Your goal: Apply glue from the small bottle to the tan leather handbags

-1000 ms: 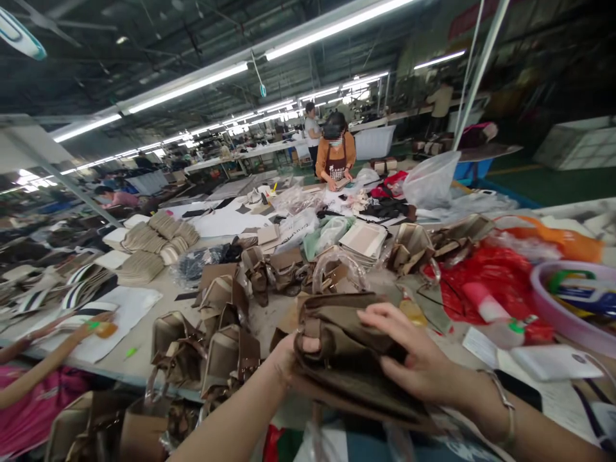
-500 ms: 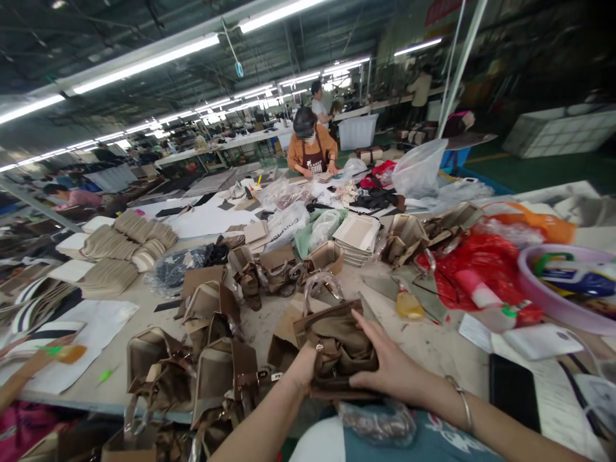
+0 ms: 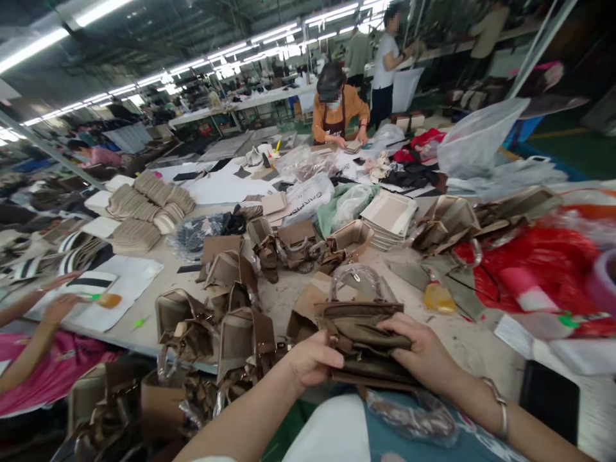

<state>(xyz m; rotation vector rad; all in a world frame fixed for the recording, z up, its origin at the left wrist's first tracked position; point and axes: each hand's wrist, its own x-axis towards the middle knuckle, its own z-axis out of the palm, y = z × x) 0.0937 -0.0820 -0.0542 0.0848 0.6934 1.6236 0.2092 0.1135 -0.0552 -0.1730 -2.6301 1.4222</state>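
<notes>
A hand could slide over the table (image 3: 462,350) between the right hand (image 3: 423,351) and the yellow bottle (image 3: 439,299). Brown bags (image 3: 244,340) crowd the left; a plastic-wrapped handle (image 3: 359,269) sticks up past the held bag (image 3: 366,343).

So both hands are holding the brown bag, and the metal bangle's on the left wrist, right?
Not quite: the head view shows the metal bangle at the wrist of the right hand. That hand and the left hand do hold the brown bag.
</notes>
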